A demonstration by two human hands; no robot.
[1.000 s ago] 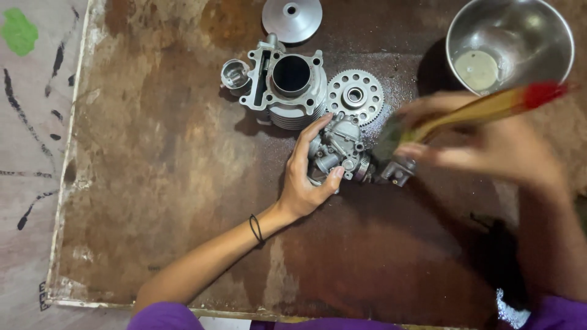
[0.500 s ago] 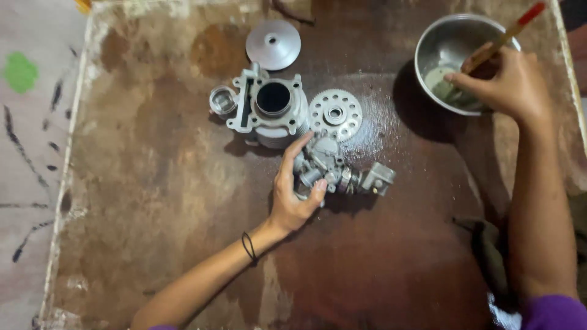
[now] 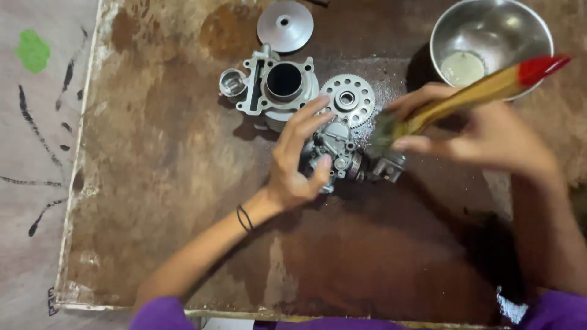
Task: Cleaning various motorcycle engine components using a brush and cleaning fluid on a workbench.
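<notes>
A small grey metal carburettor-like part (image 3: 342, 156) lies near the middle of a rusty brown work board (image 3: 159, 183). The left hand (image 3: 296, 162) rests over its left side, fingers curled around it and pressing it down. The right hand (image 3: 483, 137) is closed around the wooden handle of a paintbrush (image 3: 465, 98) with a red end, its dark bristles meeting the part's right side; this hand and brush are blurred.

The part looks held only from one side, so a hard stroke could likely twist it loose or push it into the toothed gear disc (image 3: 347, 99) touching it above. Wet bristles might also flick liquid onto the board.

Just beyond, a finned engine cylinder (image 3: 278, 85) stands with a small round piston-like piece (image 3: 232, 81) beside it and a domed metal disc (image 3: 285, 24) further up. A steel bowl (image 3: 489, 36) holding a little pale liquid sits at the upper right, near the brush handle. Nothing lies between brush and part
</notes>
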